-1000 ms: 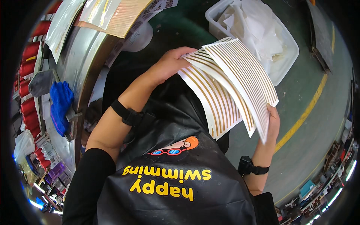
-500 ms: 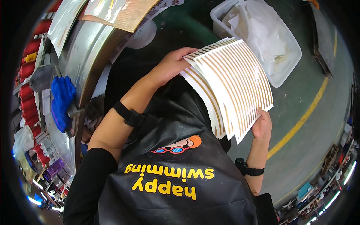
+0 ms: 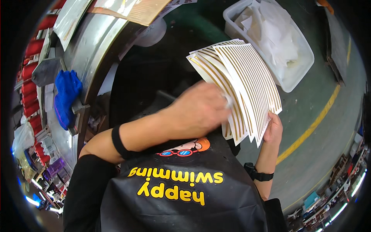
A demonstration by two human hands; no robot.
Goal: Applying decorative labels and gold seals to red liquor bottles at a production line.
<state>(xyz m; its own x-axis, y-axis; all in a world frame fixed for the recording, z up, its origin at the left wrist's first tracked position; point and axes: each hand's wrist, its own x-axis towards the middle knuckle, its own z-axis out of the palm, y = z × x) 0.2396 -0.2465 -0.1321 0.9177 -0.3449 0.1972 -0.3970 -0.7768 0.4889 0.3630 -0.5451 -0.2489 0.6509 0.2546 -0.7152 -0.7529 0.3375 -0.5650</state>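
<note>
My right hand (image 3: 273, 127) grips the lower right edge of a fanned stack of white sheets with gold stripes (image 3: 253, 83), its thumb on top. The sheets overlap unevenly and hang tilted in front of my apron. My left hand (image 3: 203, 106) is closed and partly smeared by motion, over the left edge of the stack. At its fingertips is a small whitish thing (image 3: 228, 102), too blurred to name. Whether that hand touches the sheets I cannot tell.
A white plastic bin (image 3: 233, 29) holding crumpled white paper stands on the green floor beyond the sheets. To the left runs a metal-edged workbench (image 3: 101, 38) with striped sheets on it. Blue gloves (image 3: 66, 98) hang there. A dark board (image 3: 340, 50) stands at the far right.
My left hand has let go of the sheets' upper left corner and come down and toward me, closing. The sheets have fanned apart more at the left; my right hand keeps its hold.
</note>
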